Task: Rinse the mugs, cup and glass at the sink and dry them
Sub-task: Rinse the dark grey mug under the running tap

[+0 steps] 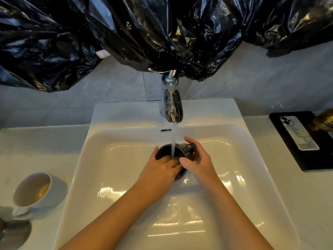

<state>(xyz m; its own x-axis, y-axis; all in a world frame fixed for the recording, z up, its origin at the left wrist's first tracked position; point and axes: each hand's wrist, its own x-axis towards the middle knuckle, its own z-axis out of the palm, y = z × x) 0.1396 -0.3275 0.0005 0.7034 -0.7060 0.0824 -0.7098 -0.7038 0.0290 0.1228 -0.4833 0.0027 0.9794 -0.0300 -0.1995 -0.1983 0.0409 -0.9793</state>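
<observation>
The dark mug (173, 156) sits low in the sink (126, 141), tilted toward the person, directly under the stream from the tap (172, 105); the right hand (196, 157) grips it by the body near the handle, while the left hand (162, 165) has its fingers inside, rubbing the wall; to rinse well, I'd turn the mug slowly so water reaches all round, then tip it out; a white cup (34, 190) waits on the counter to the left.
</observation>
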